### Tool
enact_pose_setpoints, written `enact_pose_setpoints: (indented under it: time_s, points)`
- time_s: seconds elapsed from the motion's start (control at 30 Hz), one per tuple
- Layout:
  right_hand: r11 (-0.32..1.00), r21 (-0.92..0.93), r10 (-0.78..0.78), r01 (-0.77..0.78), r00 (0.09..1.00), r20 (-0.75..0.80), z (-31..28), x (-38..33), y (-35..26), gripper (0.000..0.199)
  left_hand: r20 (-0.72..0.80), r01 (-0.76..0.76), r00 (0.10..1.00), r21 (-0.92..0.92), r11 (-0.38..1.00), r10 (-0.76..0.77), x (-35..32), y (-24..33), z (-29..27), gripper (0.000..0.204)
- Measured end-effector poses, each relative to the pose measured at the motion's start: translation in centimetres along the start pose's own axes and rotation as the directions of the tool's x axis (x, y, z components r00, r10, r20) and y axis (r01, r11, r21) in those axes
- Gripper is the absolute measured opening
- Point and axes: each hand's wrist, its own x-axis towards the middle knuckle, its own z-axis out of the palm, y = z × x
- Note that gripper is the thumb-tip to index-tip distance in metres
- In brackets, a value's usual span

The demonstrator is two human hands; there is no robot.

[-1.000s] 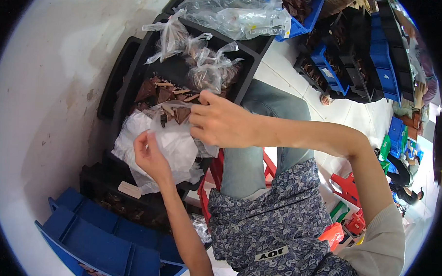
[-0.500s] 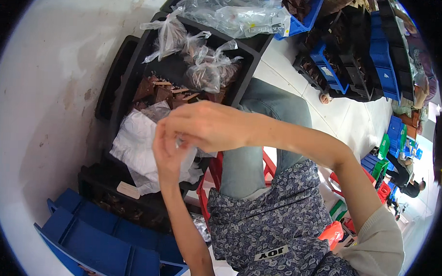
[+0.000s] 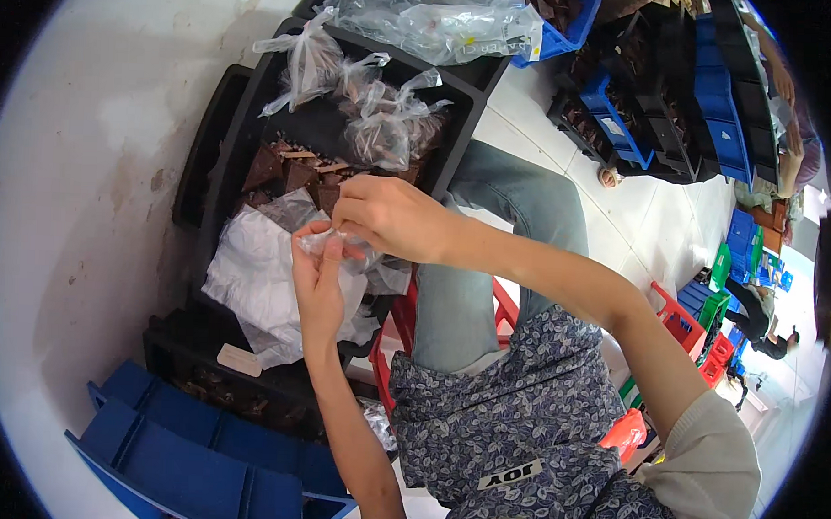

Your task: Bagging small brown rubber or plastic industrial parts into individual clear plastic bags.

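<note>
Both hands meet over the near part of a black crate. My left hand is closed, its thumb and fingers pinching a small clear plastic bag. From the right, my right hand reaches across with bent fingers closed on the same bag's upper part. The fingers hide much of it, and its contents cannot be made out. Beneath the hands lies a pile of thin white plastic bags. Just beyond are loose dark brown pieces, with several knotted clear bags of brown contents farther back.
Clear plastic packaging lies at the crate's far end. Blue bins stand at the lower left, beside the wall. Stacked blue and black crates are at the upper right. Other people are in the background at right.
My right hand has moved slightly away from me and its fingers no longer cover my left fingertips. The clear bag between the hands now shows more plainly.
</note>
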Motion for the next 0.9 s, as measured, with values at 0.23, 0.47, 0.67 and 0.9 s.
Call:
enact_pose_setpoints:
  time_s: [0.23, 0.47, 0.67, 0.9]
  points:
    - [0.99, 0.135, -0.017, 0.03, 0.995, -0.097, 1.0, -1.3, -2.1, 0.019, -0.078, -0.058, 0.995, 0.112, 0.992, 0.067, -0.2, 0.4, -0.4, 0.022]
    - [0.888, 0.387, 0.241, -0.249, 0.968, 0.069, 2.7, -0.2, 0.8, 0.022, -0.052, -0.362, 0.853, 0.656, 0.662, 0.519, -0.6, -0.5, 0.4, 0.023]
    - [0.836, 0.487, 0.294, -0.253, 0.956, -0.008, 3.6, -0.8, 0.3, 0.021, -0.181, -0.334, 0.639, 0.811, 0.481, 0.748, -0.8, -2.6, 0.1, 0.017]
    - [0.837, 0.509, 0.251, -0.202, 0.968, -0.028, 3.3, -0.3, 0.5, 0.018, -0.112, -0.421, 0.632, 0.781, 0.462, 0.766, -0.9, -2.7, -0.1, 0.016]
